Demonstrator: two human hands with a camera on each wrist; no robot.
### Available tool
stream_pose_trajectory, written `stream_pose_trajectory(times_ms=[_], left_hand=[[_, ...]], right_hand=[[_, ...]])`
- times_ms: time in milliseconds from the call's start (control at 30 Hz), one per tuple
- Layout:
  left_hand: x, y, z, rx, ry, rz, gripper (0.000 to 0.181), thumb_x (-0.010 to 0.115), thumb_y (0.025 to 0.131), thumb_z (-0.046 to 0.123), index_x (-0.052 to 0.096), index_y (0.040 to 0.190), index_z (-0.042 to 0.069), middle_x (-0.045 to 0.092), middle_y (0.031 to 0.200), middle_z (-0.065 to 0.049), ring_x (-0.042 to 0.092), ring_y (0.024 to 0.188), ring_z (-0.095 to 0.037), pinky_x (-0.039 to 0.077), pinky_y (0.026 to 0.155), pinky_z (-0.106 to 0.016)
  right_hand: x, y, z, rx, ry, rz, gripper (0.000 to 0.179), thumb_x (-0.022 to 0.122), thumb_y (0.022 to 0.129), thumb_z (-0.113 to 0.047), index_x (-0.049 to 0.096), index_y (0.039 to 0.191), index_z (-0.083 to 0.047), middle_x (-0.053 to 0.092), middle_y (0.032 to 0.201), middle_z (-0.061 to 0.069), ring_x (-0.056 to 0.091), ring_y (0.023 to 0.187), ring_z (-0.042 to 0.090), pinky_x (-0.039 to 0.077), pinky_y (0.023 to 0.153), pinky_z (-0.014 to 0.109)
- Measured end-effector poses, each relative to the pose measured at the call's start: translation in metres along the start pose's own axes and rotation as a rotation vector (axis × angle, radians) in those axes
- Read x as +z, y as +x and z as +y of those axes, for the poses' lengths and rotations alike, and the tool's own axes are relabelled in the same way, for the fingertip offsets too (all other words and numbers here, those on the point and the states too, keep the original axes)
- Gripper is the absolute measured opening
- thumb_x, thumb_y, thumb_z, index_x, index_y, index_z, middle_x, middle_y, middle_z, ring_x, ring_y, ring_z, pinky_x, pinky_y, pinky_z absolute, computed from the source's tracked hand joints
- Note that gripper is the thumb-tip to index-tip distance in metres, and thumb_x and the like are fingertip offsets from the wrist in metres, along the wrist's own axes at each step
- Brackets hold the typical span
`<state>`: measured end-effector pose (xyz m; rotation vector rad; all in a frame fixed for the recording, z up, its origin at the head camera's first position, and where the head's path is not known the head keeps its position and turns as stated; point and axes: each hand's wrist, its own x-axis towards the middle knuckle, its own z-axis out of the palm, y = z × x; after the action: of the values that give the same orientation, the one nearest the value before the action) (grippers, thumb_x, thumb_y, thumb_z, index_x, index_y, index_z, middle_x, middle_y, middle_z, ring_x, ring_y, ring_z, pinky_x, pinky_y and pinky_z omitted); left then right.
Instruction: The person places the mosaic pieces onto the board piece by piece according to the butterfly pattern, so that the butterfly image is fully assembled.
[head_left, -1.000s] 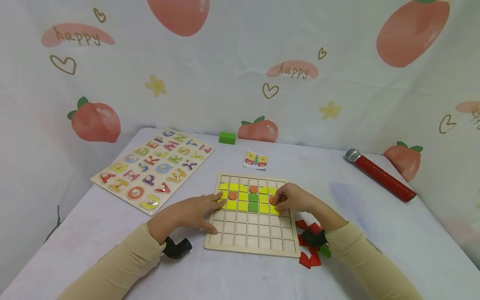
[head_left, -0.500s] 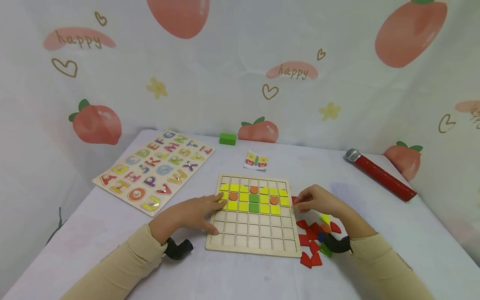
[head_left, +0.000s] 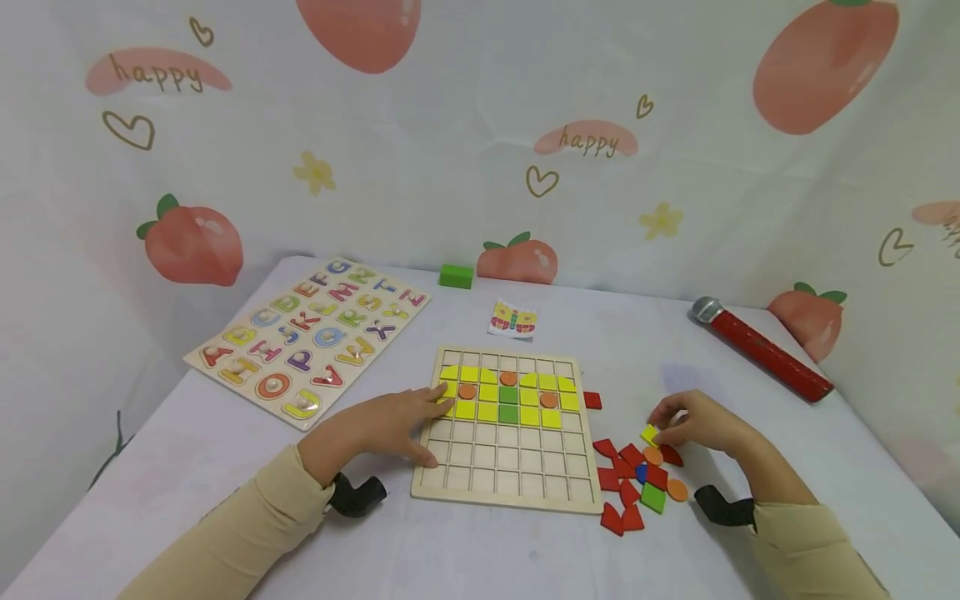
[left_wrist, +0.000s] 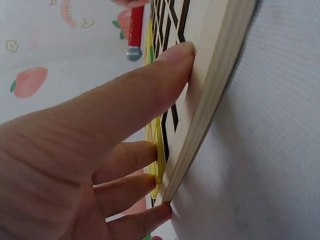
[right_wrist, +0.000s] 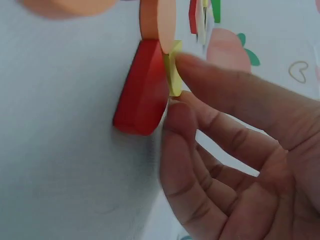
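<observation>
My left hand [head_left: 390,423] rests on the left edge of a wooden grid board [head_left: 517,492], fingers spread. In the left wrist view its thumb [left_wrist: 150,75] lies on the frame, and fingertips touch yellow tiles [left_wrist: 160,155]. Yellow, green and orange tiles fill part of the board's upper rows. Right of the board, my right hand [head_left: 705,423] pinches the edge of a yellow tile [right_wrist: 174,70] between thumb and index finger. Beside that tile lie a red curved tile [right_wrist: 142,92] and an orange round tile [right_wrist: 159,22].
Loose red tiles [head_left: 609,479], a green tile [head_left: 652,497] and an orange disc [head_left: 677,490] lie right of the board. Behind it are a pattern card [head_left: 513,319] and green block [head_left: 456,277]. An alphabet puzzle [head_left: 300,342] lies left, a red microphone [head_left: 765,354] right.
My right hand has left the board's upper right and moved right to the yellow tile in the loose pile. The left hand has stayed put.
</observation>
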<state>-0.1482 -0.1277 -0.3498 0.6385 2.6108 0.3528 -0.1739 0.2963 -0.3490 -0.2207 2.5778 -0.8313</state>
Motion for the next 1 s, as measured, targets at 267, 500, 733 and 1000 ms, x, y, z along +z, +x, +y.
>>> stream_pose_trajectory(times_ms=[267, 500, 733, 1000], left_hand=[[0.000, 0.000, 0.000, 0.003, -0.007, 0.006, 0.083, 0.075, 0.074, 0.044, 0.037, 0.144, 0.021, 0.022, 0.156, -0.002, 0.025, 0.142, -0.028, 0.026, 0.114, -0.047], [0.001, 0.001, -0.001, 0.005, -0.011, 0.004, 0.083, 0.075, 0.074, 0.044, 0.037, 0.144, 0.021, 0.021, 0.156, -0.002, 0.025, 0.142, -0.028, 0.025, 0.115, -0.047], [0.002, 0.000, -0.001, 0.019, -0.021, 0.007, 0.082, 0.075, 0.075, 0.044, 0.038, 0.144, 0.021, 0.022, 0.156, -0.003, 0.024, 0.142, -0.029, 0.025, 0.115, -0.047], [0.001, 0.000, 0.000, 0.004, -0.016, 0.004, 0.082, 0.075, 0.074, 0.044, 0.038, 0.144, 0.021, 0.021, 0.156, -0.002, 0.024, 0.142, -0.028, 0.025, 0.115, -0.047]], right_hand=[[0.003, 0.002, 0.001, -0.051, -0.027, -0.030, 0.030, 0.073, 0.078, -0.011, 0.060, 0.102, 0.001, 0.058, 0.088, 0.007, 0.052, 0.080, 0.018, 0.052, 0.066, 0.026], [0.002, 0.009, -0.006, -0.069, -0.036, -0.069, 0.026, 0.074, 0.077, -0.010, 0.055, 0.092, -0.001, 0.057, 0.082, 0.004, 0.053, 0.073, 0.016, 0.052, 0.063, 0.024], [0.005, 0.018, -0.023, -0.099, 0.057, 0.013, 0.023, 0.066, 0.085, -0.015, 0.057, 0.098, 0.002, 0.060, 0.084, 0.007, 0.055, 0.071, 0.017, 0.054, 0.064, 0.024], [0.022, 0.036, -0.059, -0.145, 0.138, -0.031, 0.022, 0.064, 0.087, -0.013, 0.063, 0.100, 0.004, 0.067, 0.090, 0.011, 0.063, 0.074, 0.017, 0.058, 0.073, 0.029]])
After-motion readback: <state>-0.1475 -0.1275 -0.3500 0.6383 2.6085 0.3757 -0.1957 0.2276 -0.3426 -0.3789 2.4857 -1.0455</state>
